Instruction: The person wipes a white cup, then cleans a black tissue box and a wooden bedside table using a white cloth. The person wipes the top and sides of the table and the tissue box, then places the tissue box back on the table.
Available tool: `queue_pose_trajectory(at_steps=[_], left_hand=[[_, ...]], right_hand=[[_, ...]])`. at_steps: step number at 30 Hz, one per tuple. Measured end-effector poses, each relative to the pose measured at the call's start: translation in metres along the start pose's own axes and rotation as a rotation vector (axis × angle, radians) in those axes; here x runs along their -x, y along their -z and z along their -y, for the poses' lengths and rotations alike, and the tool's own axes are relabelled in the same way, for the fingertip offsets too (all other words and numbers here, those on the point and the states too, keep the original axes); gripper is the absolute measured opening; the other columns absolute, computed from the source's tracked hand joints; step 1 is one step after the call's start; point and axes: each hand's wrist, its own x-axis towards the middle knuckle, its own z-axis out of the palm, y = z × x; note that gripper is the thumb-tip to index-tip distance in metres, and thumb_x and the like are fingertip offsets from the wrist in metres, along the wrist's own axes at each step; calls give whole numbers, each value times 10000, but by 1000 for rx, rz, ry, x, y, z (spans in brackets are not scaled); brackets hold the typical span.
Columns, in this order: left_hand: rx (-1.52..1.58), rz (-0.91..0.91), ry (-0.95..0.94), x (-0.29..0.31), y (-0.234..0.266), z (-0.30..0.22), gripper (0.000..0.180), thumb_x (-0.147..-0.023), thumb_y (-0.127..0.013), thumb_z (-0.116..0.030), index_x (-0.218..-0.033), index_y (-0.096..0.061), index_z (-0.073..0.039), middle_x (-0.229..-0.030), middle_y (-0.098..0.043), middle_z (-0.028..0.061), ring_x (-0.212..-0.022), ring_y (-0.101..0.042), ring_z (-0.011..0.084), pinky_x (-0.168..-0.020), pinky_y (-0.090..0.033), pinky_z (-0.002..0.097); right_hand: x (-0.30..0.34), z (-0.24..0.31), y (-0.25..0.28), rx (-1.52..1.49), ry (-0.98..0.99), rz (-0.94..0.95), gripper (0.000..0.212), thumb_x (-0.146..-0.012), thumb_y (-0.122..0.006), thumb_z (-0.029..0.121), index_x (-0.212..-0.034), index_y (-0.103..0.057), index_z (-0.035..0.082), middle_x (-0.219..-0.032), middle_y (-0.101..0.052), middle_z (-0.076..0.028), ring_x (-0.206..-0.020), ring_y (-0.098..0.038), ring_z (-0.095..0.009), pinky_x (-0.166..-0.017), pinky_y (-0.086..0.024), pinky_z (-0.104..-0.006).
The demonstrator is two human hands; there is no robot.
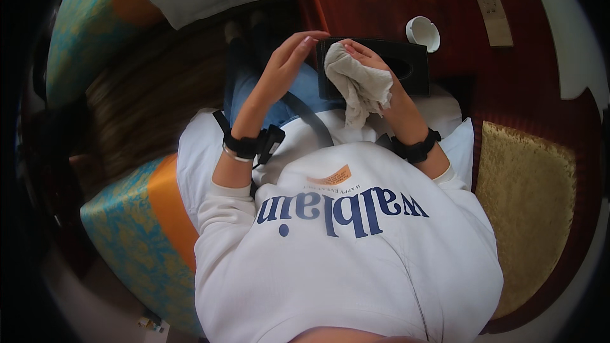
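A crumpled pale grey cloth (360, 82) hangs from my right hand (376, 60), which is closed on it in front of my body. Its lower end droops toward my lap. My left hand (287, 63) is raised beside it with the fingers stretched out and holds nothing. The left fingertips reach the near corner of a black box (416, 75) with an oval opening in its top; whether they touch it I cannot tell. The cloth and my right hand cover part of this box. Just beyond the box stands a round white ashtray (424, 33) with a notched rim.
A dark red glossy wooden surface (375, 0) spreads ahead and to the right. Beige switch and socket plates (489, 3) form a row at the far right. A gold panel (527, 216) lies right of me. Blue-and-gold fabric (136, 235) with an orange band is at my left.
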Motion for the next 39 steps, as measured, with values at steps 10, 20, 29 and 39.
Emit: queue_pose_trajectory(at_steps=[10, 20, 29, 39], left_hand=[[46, 18, -28, 20, -6, -40, 199, -918, -584, -207, -981, -575, -19, -879, -593, 33, -842, -562, 114, -771, -452, 247], [-374, -170, 108, 25, -7, -61, 145, -977, -497, -185, -1042, -494, -56, -823, -630, 69, -715, -559, 82, -624, -459, 223], [-275, -129, 176, 22, 6, -60, 125, -970, -515, -168, -1004, -516, -48, -783, -633, 50, -692, -550, 66, -621, -443, 204], [259, 104, 260, 23, 16, -72, 213, -924, -601, -250, -988, -519, -64, -835, -616, 43, -776, -581, 66, -672, -457, 183]], right_hand=[[25, 2, -18, -25, 48, 20, 446, -975, -428, 414, -1220, -497, 48, -1080, -578, -78, -1027, -573, -151, -858, -481, -279], [25, 4, -10, 531, 245, 101, 616, -864, -630, 407, -1356, -406, 112, -1275, -470, -153, -1161, -518, -257, -955, -440, -354], [18, 11, 18, 640, 350, 81, 442, -885, -622, 158, -1294, -466, 90, -1098, -595, -104, -1007, -612, -215, -896, -479, -306], [12, -7, 1, 753, 255, 238, 378, -810, -707, 227, -1135, -605, 65, -1122, -564, -94, -1034, -575, -226, -914, -454, -348]])
